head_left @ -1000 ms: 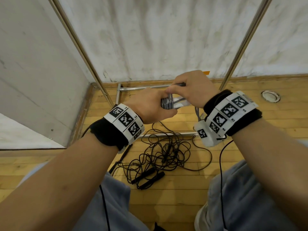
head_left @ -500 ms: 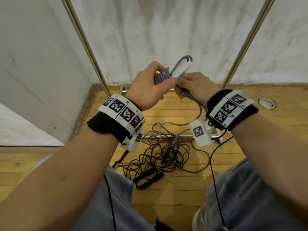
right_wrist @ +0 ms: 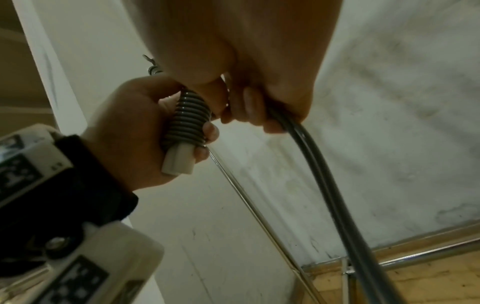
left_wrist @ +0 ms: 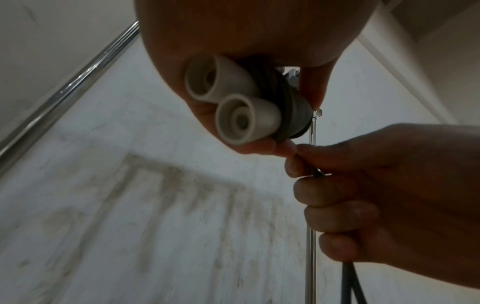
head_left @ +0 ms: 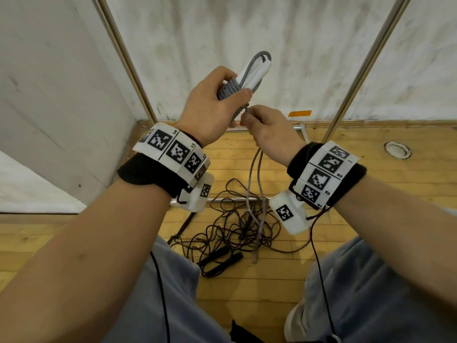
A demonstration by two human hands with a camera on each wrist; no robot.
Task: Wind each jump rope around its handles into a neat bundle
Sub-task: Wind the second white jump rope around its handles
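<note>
1. Head view, nearest: a black jump rope [head_left: 230, 224] lies tangled on the wooden floor [head_left: 371, 194] between the knees, its two black handles [head_left: 220, 261] side by side.
2. Higher up, the left hand [head_left: 212, 107] grips the white handles [head_left: 254, 73], wound with the grey rope [head_left: 228, 89].
3. The right hand [head_left: 269, 129] pinches that rope's doubled tail, which hangs to the floor.
4. Only the left wrist view shows the two hollow handle ends [left_wrist: 228, 102] together.
5. The right wrist view alone shows close coils [right_wrist: 187, 119] in neat rows.
</note>
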